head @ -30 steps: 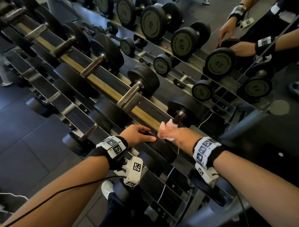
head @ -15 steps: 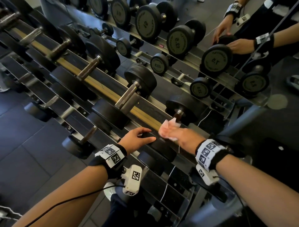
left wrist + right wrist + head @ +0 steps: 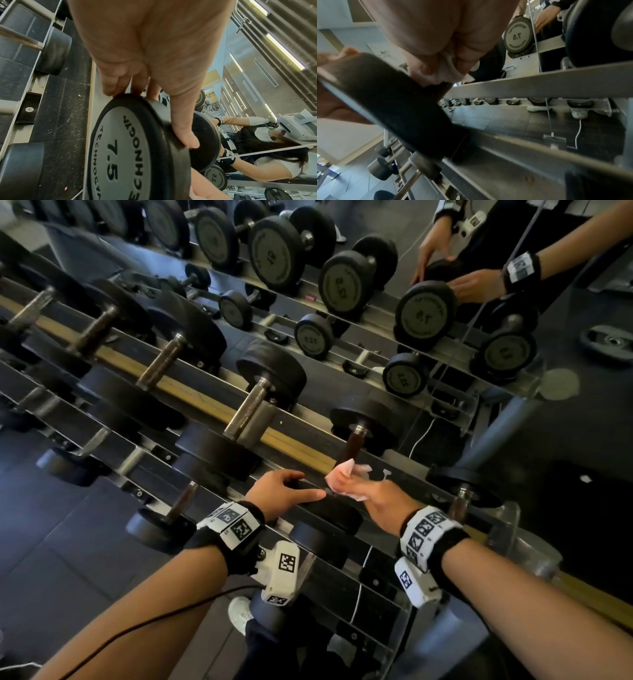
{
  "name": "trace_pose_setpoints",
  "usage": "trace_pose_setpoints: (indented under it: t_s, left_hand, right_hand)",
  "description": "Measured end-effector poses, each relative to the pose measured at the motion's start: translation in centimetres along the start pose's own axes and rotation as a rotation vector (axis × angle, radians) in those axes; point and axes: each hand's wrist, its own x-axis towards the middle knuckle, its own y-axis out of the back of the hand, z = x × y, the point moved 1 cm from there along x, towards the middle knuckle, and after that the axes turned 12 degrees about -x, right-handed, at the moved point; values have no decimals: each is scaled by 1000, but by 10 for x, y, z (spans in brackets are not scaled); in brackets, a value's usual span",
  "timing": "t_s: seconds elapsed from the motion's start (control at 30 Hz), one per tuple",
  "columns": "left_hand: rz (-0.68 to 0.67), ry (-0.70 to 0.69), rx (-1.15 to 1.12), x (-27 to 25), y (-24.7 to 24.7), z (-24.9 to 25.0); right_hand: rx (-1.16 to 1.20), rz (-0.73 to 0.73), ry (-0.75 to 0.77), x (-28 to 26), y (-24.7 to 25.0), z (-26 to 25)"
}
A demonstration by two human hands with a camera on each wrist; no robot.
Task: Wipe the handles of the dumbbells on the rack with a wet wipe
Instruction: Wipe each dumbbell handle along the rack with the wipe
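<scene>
Two bare forearms, each wearing a black wrist strap with printed markers, reach forward and down over a dumbbell rack [image 3: 212, 409]. Nearest, the left hand [image 3: 279, 491] rests on the near black end weight [image 3: 137, 148] of a dumbbell marked 7.5, fingers curved over its rim and thumb laid along its side, apparently to steady it. Just beside it, almost touching, the right hand [image 3: 375, 496] has its fingers curled around a crumpled white wet wipe [image 3: 346, 477] and presses the wipe against the lower end of that dumbbell's dark brown handle [image 3: 352, 445], which slopes up and away from the fingers to the far end weight. This looks like the wiping step on this handle, with most of the handle above the wipe uncovered. The next move likely calls for sliding the wipe up the handle's length and around it while the left hand keeps the weight from rolling. To the left of the hands, more dumbbells with metal handles sit in a sloping row on steel rails backed by a yellowish strip. Beyond the hands, a wall mirror [image 3: 513, 302] reflects the rack and both arms. The floor below is dark tile.
</scene>
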Motion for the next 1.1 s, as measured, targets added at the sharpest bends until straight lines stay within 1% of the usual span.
trace_pose_setpoints:
  t_s: [0.03,0.07,0.1,0.13,0.17,0.2,0.27,0.33,0.4,0.47,0.5,0.57,0.63,0.7,0.73,0.77,0.83,0.87,0.9,0.97,1.0,1.03,1.07,1.1]
  left_hand:
    - [-7,6,8,1,1,2]
    - [-14,13,12,2,2,3]
    - [-21,17,15,4,3,4]
    - [-28,16,15,4,3,4]
    - [-33,12,9,5,3,3]
    - [-37,7,1,5,4,2]
    - [-43,1,-9,4,4,0]
    - [-48,-3,-20,4,5,-2]
    - [-55,-3,-31,4,5,-3]
    - [-64,1,-42,4,6,-3]
    - [-68,3,-45,4,6,-4]
    - [-72,4,-45,5,6,-5]
    - [-71,1,-40,6,6,-5]
    - [-74,1,-36,7,6,-5]
    - [-78,4,-39,8,6,-4]
    - [-82,6,-38,8,6,-2]
    - [-87,11,-33,9,6,1]
    - [-91,13,-39,9,6,2]
    - [-100,15,-48,10,7,3]
    - [-114,14,-52,11,7,2]
    - [-112,11,-51,11,6,1]
    - [-104,8,-53,11,6,0]
    - [-92,4,-57,11,6,-1]
    - [-79,-1,-60,10,5,-2]
  right_hand:
    - [5,-15,2,5,4,-3]
    - [62,69,-61,8,6,-3]
    - [-27,70,-50,11,7,6]
    - [61,110,-109,10,9,6]
    - [105,190,-127,9,9,10]
    - [222,284,-216,9,9,13]
    - [345,440,-345,9,8,19]
    - [397,530,-402,16,10,20]
    - [481,535,-420,27,6,15]
    - [586,459,-464,36,-2,8]
    - [578,419,-479,37,-8,8]
    - [434,342,-445,30,-14,6]
    - [422,241,-401,18,-22,3]
    - [618,103,-353,5,-32,0]
    - [700,58,-356,-1,-34,-2]
    - [699,34,-362,-5,-32,-3]
    - [497,10,-346,-7,-17,-2]
    - [399,43,-339,-7,-8,-2]
    - [408,132,-339,-4,0,1]
    - [562,414,-364,1,16,6]
    - [555,524,-386,4,24,7]
    - [529,556,-382,8,27,5]
    - [490,519,-350,12,27,0]
    - [501,448,-337,17,22,-3]
